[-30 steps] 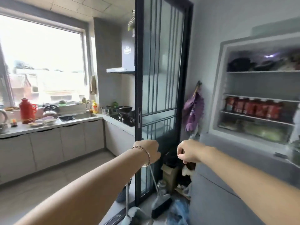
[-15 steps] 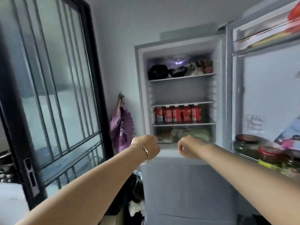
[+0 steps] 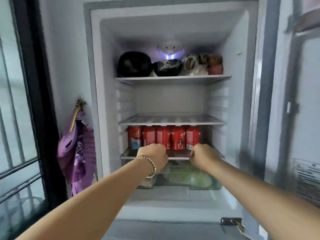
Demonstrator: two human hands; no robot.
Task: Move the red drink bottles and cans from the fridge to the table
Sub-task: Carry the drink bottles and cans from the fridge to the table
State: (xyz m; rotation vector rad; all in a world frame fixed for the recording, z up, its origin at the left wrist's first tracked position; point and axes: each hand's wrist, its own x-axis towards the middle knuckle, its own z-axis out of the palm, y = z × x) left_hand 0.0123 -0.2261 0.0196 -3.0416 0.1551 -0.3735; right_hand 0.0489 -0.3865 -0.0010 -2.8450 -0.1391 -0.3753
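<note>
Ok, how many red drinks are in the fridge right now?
5, in one row on the third shelf down: a can at the far left, then four bottles to its right. Others may be hidden behind them.

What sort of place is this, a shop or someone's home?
Most likely a home kitchen area. An open white fridge holds a row of red drink cans and bottles, dark round bowls sit on its top shelf, and a purple pleated fan hangs on the wall beside it.

Left hand [image 3: 152,156] and right hand [image 3: 203,155] hide some red bottles' [image 3: 178,137] bases.
</note>
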